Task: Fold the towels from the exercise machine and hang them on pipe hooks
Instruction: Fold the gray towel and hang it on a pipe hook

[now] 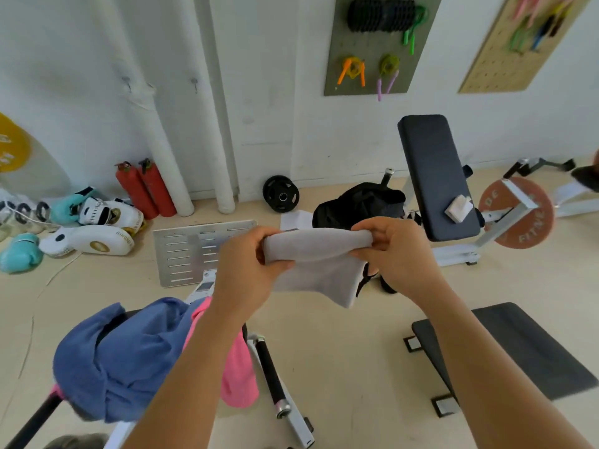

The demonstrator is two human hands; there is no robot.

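The grey towel point(316, 264) is held in the air in front of the person, above the floor point(350, 358) and in front of a black bag point(356, 205). Its top edge is rolled or folded over into a thick band whose long axis runs left to right, nearly level, between the two hands. Below that band the rest of the cloth hangs down, ending in a corner that points down and to the right.

The left hand point(249, 267) grips the left end of the band, its fingers point(275, 265) curled round the cloth with the thumb on top. The right hand point(393, 251) pinches the right end, fingers closed on the fold from above and below.

Lower left, a blue towel point(120, 361) lies heaped over the exercise machine point(275, 377), and a pink towel point(238, 374) hangs just beside it, touching it, partly hidden by the left forearm.

Against the back wall stand two white pipes point(168, 150), each with a small hook point(127, 82) near it at about the same height. Two red fire extinguishers point(146, 189) lean at the foot of the left pipe. A perforated metal plate point(188, 251) lies on the floor behind the left hand, with boxing gloves and pads point(84, 228) further left. To the right stands a dark padded bench point(436, 176) with a small folded white cloth point(458, 207) on it. A grey pegboard point(379, 43) on the wall carries coloured skipping ropes.
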